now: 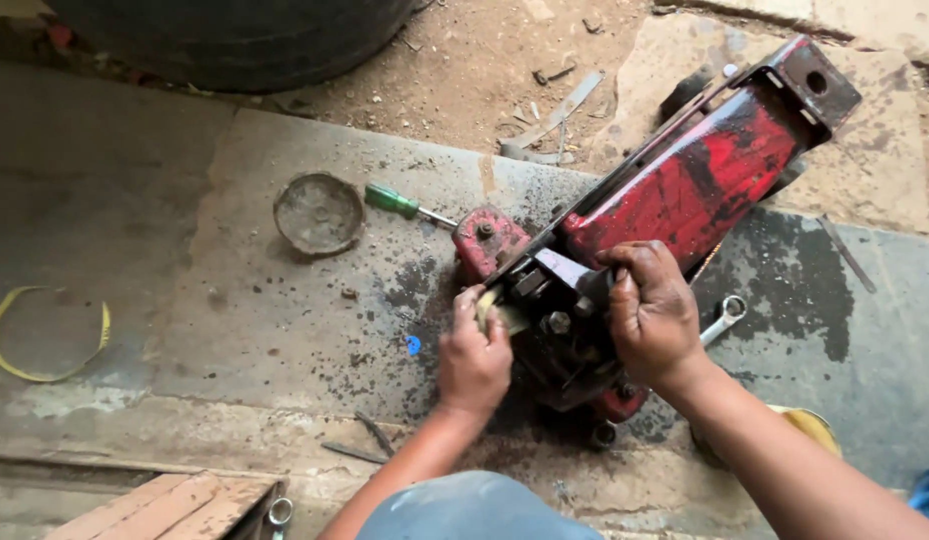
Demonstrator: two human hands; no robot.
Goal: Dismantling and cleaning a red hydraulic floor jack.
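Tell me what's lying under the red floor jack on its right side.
A silver wrench pokes out from beneath the red jack, its ring end showing beside the right hand. The rest of its handle is covered.

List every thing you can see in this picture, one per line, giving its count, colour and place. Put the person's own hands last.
Floor jack: one, red and grimy black, lying on the concrete slab, centre right.
Screwdriver: one, green handle, left of the jack.
Round dish: one, dusty grey, left of the screwdriver.
Spanner: one, silver, on the slab right of the right hand.
Strap: one, yellow, curled at far left.
Tyre: one, black, top left.
Metal scraps: several, grey, on the dirt at top centre.
Wooden planks: a few, reddish brown, bottom left.
Rag: one, yellowish, in the left hand.
Left hand: presses the rag against the jack's base.
Right hand: grips the jack's frame.
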